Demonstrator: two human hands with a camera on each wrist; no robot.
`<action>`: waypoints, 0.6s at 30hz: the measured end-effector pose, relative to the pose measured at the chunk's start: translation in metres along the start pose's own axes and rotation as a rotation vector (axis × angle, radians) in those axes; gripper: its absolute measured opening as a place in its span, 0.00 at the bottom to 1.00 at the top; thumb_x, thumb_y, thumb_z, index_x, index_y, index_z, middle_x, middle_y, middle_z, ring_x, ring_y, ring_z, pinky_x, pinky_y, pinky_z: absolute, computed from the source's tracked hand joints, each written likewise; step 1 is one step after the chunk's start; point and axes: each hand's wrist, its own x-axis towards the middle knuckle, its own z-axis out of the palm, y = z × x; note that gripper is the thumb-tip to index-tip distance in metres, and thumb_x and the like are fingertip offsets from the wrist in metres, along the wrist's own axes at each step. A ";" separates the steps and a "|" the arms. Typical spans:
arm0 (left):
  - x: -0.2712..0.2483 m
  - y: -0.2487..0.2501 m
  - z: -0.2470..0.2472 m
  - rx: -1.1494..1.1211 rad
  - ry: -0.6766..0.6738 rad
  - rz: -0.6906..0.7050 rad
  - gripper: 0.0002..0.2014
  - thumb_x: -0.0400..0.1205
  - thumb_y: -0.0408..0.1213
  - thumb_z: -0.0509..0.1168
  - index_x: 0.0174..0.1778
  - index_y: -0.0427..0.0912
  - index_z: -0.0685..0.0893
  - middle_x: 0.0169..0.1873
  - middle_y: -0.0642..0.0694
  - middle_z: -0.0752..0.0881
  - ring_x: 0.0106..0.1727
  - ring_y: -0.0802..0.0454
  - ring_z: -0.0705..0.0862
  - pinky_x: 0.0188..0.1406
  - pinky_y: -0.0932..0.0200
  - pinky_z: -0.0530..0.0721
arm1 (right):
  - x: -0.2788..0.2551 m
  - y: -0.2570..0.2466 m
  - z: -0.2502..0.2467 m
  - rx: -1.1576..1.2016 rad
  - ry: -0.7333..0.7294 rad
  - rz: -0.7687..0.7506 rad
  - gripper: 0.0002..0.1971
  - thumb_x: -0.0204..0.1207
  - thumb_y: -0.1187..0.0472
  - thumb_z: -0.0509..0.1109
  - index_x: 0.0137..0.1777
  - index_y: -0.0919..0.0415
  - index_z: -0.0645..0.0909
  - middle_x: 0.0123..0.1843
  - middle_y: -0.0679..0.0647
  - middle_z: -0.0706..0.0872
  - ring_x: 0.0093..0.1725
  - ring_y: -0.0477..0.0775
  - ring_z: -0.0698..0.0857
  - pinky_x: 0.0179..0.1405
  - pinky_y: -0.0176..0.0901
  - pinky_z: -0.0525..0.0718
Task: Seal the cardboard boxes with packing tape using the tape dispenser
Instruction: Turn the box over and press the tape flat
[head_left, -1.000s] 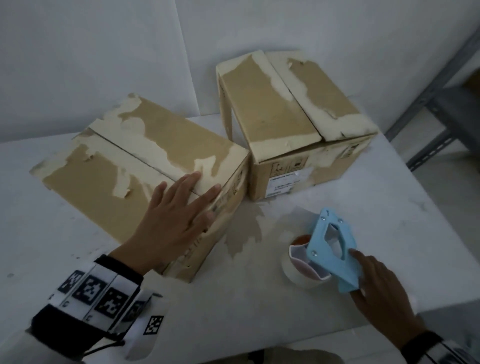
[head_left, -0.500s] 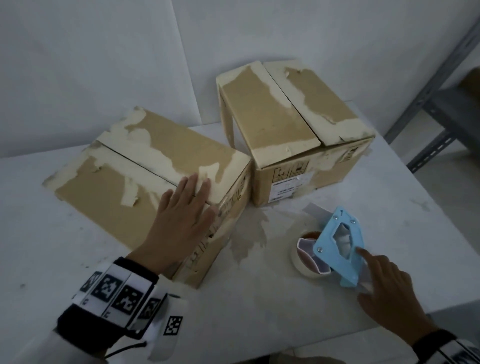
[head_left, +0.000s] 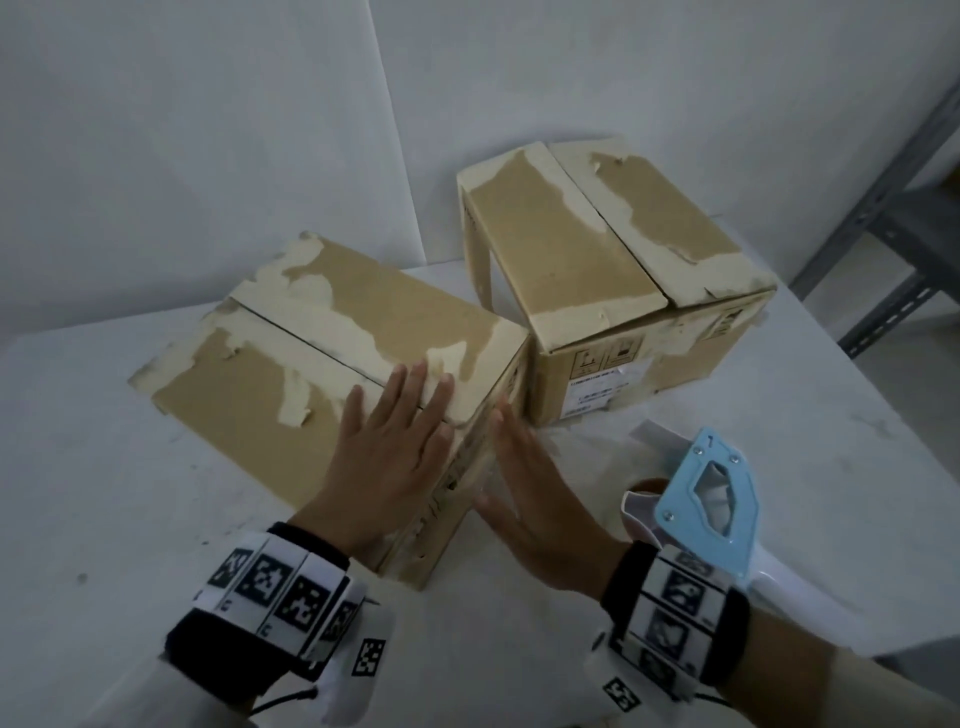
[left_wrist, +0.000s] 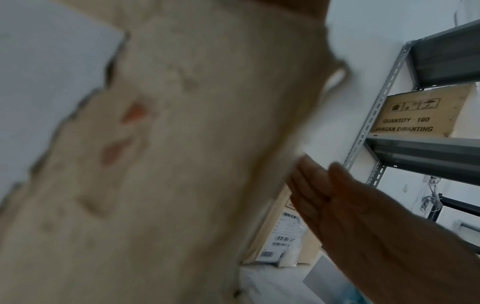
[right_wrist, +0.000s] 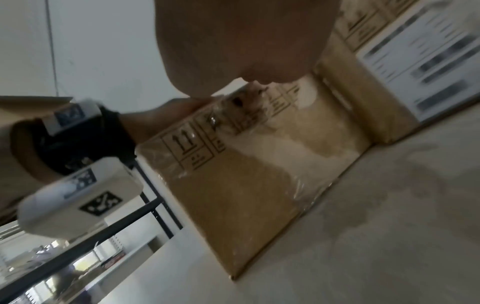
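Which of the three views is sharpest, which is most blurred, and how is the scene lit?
Head view: sharpest, dim even light, soft shadows, near box and tape dispenser clear. Left wrist view: box surface heavily blurred, shelf carton text readable. Right wrist view: moderate blur, far label smeared.

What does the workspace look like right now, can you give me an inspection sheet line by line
Surface: white table, stained and scuffed between the boxes.
Job's things: near brown cardboard box and far brown cardboard box, flaps closed, tops patchy with pale torn residue; light blue tape dispenser lying on the table, held by no hand.
Clutter: nothing seen.
Hands: left hand flat on the near box's top corner; right hand flat, fingers straight, against that box's side.
Cables: thin black cable at the left wrist band.
Surroundings: white wall panels; grey metal shelving at right, holding a printed cardboard carton.
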 end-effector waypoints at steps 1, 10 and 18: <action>0.001 0.000 0.001 -0.003 -0.002 -0.004 0.30 0.85 0.51 0.32 0.77 0.42 0.64 0.75 0.36 0.70 0.74 0.35 0.71 0.65 0.30 0.69 | 0.004 0.000 0.009 -0.002 0.004 -0.011 0.37 0.78 0.38 0.42 0.77 0.55 0.30 0.80 0.49 0.30 0.79 0.38 0.32 0.76 0.28 0.31; 0.002 -0.001 0.005 0.023 0.020 -0.001 0.29 0.86 0.48 0.35 0.75 0.39 0.69 0.73 0.34 0.74 0.72 0.35 0.74 0.63 0.30 0.71 | 0.010 0.019 0.050 -0.112 -0.019 -0.007 0.42 0.76 0.32 0.41 0.74 0.51 0.19 0.80 0.54 0.24 0.80 0.49 0.29 0.80 0.50 0.34; 0.002 -0.002 0.002 -0.070 0.078 0.052 0.34 0.80 0.53 0.32 0.80 0.41 0.56 0.81 0.39 0.57 0.82 0.40 0.56 0.78 0.43 0.51 | -0.009 0.029 0.025 -0.149 -0.180 0.069 0.41 0.72 0.29 0.35 0.74 0.54 0.22 0.75 0.43 0.19 0.78 0.39 0.27 0.78 0.44 0.29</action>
